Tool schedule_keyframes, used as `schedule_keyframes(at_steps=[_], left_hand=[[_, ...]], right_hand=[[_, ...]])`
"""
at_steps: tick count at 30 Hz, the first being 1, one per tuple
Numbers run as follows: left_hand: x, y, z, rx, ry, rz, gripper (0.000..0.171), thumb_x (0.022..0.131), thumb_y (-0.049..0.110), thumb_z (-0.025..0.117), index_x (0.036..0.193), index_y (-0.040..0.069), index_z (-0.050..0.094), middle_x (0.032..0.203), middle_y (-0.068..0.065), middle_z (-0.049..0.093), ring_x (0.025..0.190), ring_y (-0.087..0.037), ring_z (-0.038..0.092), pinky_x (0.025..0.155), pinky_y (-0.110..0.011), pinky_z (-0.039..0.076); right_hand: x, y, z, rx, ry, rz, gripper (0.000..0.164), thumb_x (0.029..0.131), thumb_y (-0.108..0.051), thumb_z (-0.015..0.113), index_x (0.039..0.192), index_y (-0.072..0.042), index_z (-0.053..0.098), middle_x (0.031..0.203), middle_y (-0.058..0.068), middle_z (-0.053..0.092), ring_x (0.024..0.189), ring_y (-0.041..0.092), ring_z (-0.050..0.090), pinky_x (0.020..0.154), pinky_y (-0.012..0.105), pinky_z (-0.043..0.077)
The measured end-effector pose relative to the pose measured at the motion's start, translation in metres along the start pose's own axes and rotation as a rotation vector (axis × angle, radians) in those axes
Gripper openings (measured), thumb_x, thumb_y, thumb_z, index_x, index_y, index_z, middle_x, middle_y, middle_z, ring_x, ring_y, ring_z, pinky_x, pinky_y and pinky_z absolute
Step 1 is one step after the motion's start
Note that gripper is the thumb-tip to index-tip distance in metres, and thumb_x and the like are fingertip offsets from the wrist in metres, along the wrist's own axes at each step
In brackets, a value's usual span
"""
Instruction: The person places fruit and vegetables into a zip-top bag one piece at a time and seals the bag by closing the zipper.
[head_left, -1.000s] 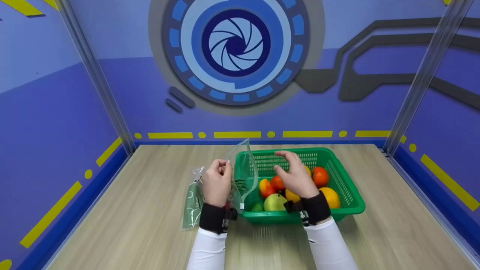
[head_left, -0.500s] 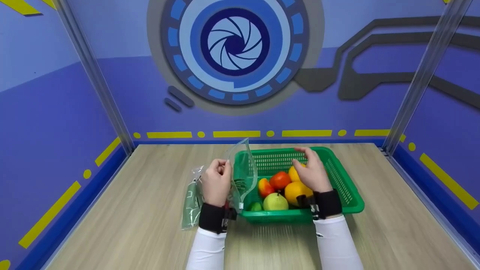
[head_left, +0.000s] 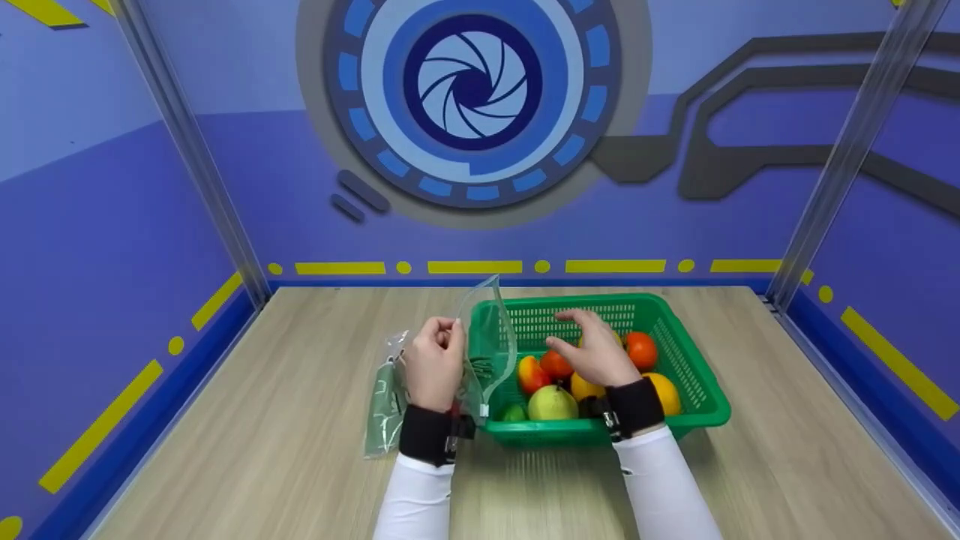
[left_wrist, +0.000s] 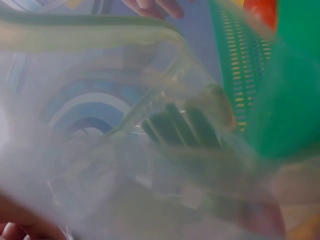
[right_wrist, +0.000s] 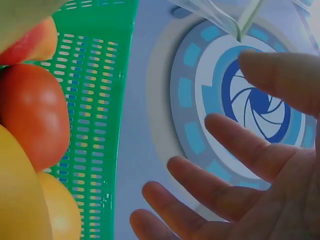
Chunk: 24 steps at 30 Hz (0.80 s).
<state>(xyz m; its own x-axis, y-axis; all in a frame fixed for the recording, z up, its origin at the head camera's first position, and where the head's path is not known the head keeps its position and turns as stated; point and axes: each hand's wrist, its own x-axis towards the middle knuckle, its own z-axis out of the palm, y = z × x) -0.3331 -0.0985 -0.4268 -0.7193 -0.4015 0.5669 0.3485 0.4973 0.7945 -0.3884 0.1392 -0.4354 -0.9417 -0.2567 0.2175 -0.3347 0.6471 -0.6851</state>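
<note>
Left grip (head_left: 433,367) pinches bag (head_left: 487,351); only head view shows its slider (head_left: 484,411).

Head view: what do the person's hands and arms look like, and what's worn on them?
The left hand and right hand are bare, without gloves. Each wrist wears a wide black band, on the left and right, with a small dark device on its inner side. White sleeves cover both forearms; the right one carries a small dark mark.

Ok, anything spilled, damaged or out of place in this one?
Nothing stands out: the green basket stands upright with fruit inside, the left hand pinches the clear bag, and the right hand hovers empty over the basket.
</note>
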Motion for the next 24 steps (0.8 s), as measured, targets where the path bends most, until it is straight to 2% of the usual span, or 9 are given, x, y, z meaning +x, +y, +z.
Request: schedule_keyframes(at_steps=[6, 12, 16, 19, 22, 24], left_hand=[[0.001, -0.002, 0.003, 0.003, 0.001, -0.004, 0.012, 0.096, 0.012, 0.068, 0.086, 0.005, 0.071, 0.061, 0.005, 0.049, 0.054, -0.004, 0.042, 0.054, -0.024, 0.035], [0.003, -0.001, 0.001, 0.01, -0.005, -0.025, 0.012, 0.096, 0.013, 0.068, 0.087, 0.005, 0.071, 0.062, 0.005, 0.049, 0.055, -0.008, 0.044, 0.055, -0.024, 0.035], [0.003, -0.002, 0.001, 0.018, -0.007, -0.026, 0.012, 0.096, 0.013, 0.068, 0.087, 0.005, 0.072, 0.062, 0.004, 0.05, 0.056, -0.009, 0.046, 0.055, -0.024, 0.036], [0.003, -0.002, 0.001, 0.015, -0.005, -0.03, 0.013, 0.096, 0.013, 0.068, 0.087, 0.005, 0.071, 0.062, 0.004, 0.05, 0.056, -0.009, 0.045, 0.055, -0.024, 0.035], [0.002, -0.003, 0.0, 0.016, -0.004, -0.035, 0.013, 0.096, 0.013, 0.068, 0.087, 0.005, 0.072, 0.062, 0.004, 0.05, 0.055, -0.01, 0.045, 0.054, -0.024, 0.034], [0.002, -0.003, 0.0, 0.021, -0.005, -0.034, 0.013, 0.096, 0.013, 0.068, 0.087, 0.005, 0.072, 0.061, 0.004, 0.05, 0.055, -0.009, 0.046, 0.053, -0.023, 0.034]], right_hand=[[0.001, -0.004, 0.007, -0.115, -0.121, -0.053, 0.051, 0.096, -0.033, 0.073, 0.138, -0.008, 0.06, 0.146, 0.021, 0.055, 0.137, 0.044, 0.048, 0.112, 0.058, 0.043], [0.008, -0.004, 0.014, -0.225, -0.306, -0.13, 0.046, 0.092, -0.031, 0.078, 0.127, -0.003, 0.066, 0.12, 0.016, 0.072, 0.105, 0.029, 0.068, 0.096, 0.047, 0.056], [0.013, -0.002, 0.017, -0.297, -0.423, -0.169, 0.043, 0.09, -0.035, 0.08, 0.119, -0.004, 0.07, 0.103, 0.009, 0.075, 0.084, 0.018, 0.066, 0.083, 0.04, 0.058], [0.015, -0.001, 0.018, -0.334, -0.507, -0.178, 0.038, 0.087, -0.04, 0.082, 0.105, -0.008, 0.073, 0.087, 0.001, 0.072, 0.074, 0.014, 0.06, 0.074, 0.033, 0.054], [0.016, 0.001, 0.02, -0.376, -0.563, -0.175, 0.037, 0.082, -0.046, 0.085, 0.094, -0.013, 0.073, 0.081, -0.003, 0.068, 0.071, 0.014, 0.057, 0.071, 0.031, 0.05], [0.016, 0.002, 0.021, -0.407, -0.587, -0.178, 0.041, 0.079, -0.047, 0.087, 0.097, -0.013, 0.074, 0.085, -0.002, 0.07, 0.073, 0.015, 0.057, 0.073, 0.033, 0.052]])
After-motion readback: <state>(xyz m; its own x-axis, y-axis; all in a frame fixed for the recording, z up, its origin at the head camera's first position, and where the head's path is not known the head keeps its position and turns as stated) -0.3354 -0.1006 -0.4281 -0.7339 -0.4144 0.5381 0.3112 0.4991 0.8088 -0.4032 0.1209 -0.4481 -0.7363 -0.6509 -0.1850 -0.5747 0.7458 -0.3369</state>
